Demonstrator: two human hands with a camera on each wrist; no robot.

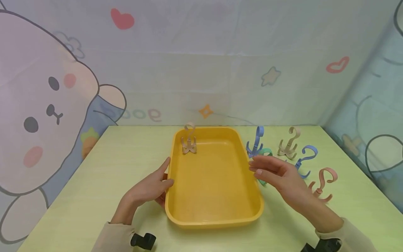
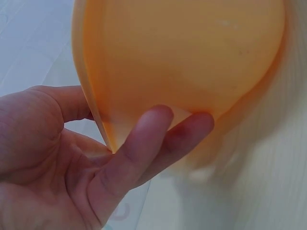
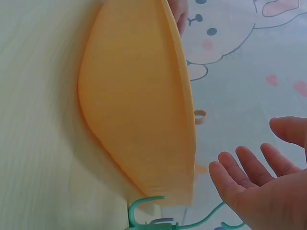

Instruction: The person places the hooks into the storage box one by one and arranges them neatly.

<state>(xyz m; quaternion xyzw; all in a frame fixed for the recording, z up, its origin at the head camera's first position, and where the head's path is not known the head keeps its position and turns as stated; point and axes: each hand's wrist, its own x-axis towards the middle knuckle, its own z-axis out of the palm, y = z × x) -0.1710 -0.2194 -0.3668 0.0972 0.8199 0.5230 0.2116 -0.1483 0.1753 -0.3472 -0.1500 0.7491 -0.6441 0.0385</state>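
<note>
A yellow rectangular tray point(image 1: 214, 224) stands in the middle of the table in the head view, with a beige multi-prong hanging hook point(image 1: 189, 147) in its far left corner. My left hand point(image 1: 146, 187) holds the tray's left side, thumb at the rim and fingers against the outer wall point(image 2: 201, 62). Beside the right rim, my right hand point(image 1: 280, 175) has its fingers loosely extended and holds nothing; in the right wrist view this hand point(image 3: 264, 187) is apart from the tray wall point(image 3: 139, 96). A green hook point(image 1: 266, 152) lies partly hidden behind the right hand.
Right of the tray are more hooks: a blue one point(image 1: 256, 143) near the rim, a beige one point(image 1: 289, 145) farther back, another blue one point(image 1: 305, 161) and a pink one point(image 1: 322, 185) by the right forearm. A patterned cloth point(image 1: 195, 70) hangs behind the table point(image 1: 78, 196).
</note>
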